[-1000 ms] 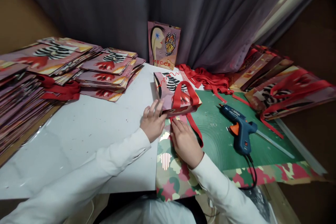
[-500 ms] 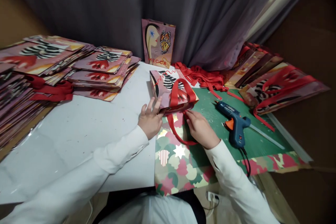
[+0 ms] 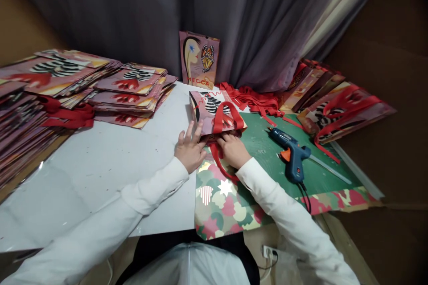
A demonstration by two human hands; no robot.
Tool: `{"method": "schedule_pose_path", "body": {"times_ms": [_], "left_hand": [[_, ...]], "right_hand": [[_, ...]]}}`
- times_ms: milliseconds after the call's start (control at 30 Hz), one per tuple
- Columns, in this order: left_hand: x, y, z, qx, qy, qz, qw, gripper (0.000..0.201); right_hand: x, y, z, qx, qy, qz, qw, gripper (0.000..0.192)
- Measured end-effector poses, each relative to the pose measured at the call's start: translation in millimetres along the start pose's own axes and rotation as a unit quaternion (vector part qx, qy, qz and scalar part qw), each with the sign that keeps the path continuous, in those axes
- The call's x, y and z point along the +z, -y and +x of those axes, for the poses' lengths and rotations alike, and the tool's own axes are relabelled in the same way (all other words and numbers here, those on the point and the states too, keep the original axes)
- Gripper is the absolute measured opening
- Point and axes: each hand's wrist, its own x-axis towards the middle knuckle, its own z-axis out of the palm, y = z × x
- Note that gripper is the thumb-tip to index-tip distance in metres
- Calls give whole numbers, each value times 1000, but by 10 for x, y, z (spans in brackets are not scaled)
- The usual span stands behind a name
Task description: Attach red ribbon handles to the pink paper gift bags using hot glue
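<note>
At frame centre, the left hand [image 3: 189,150] lay open, fingers flat on the gift bag [image 3: 214,116]. The right hand [image 3: 233,149] pinched the red ribbon handle [image 3: 219,160] at the bag's mouth. Firm, even pressing there would have seated it best.

Small craft workshop, prob. home-based gift-bag assembly: flat bag stacks [image 3: 50,84] far left, a finished bag [image 3: 199,59] upright vs. the curtain [image 3: 234,13], ribbon pile [image 3: 254,98], glue gun [image 3: 291,158] on a green mat [image 3: 321,178] right, more bags [image 3: 337,107] far right.

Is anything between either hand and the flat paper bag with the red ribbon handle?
Nothing visible. The left hand rests on the bag's near edge; the right hand is at its red ribbon handle.
</note>
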Motion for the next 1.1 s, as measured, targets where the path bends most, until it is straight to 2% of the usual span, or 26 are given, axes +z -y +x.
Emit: {"method": "schedule_pose_path", "body": {"times_ms": [100,200,267,333,500,733,933,1000,1100], "left_hand": [[-12,-113,-88,35,-7,-10,999,44],[-12,-287,-80,79,56,8,995,48],[11,-384,0,72,100,27,992,51],[45,-434,104,51,117,38,991,53],[81,-361,251,25,147,53,987,42],[0,-235,248,25,202,71,977,41],[-14,-222,274,17,218,80,973,43],[-13,-216,275,15,222,80,972,45],[-17,-219,270,12,228,80,970,44]], "right_hand": [[45,-3,32,8,-7,9,1000,40],[66,-33,53,12,-11,22,1000,39],[71,-53,63,10,-15,30,999,41],[75,-61,64,1,-17,37,999,43],[117,-18,31,13,-34,48,998,40],[179,3,3,62,-66,53,994,44],[230,-94,-24,96,-99,29,990,40],[218,-129,-46,111,-96,7,989,36],[156,-156,-63,122,-57,-11,991,32]]}}
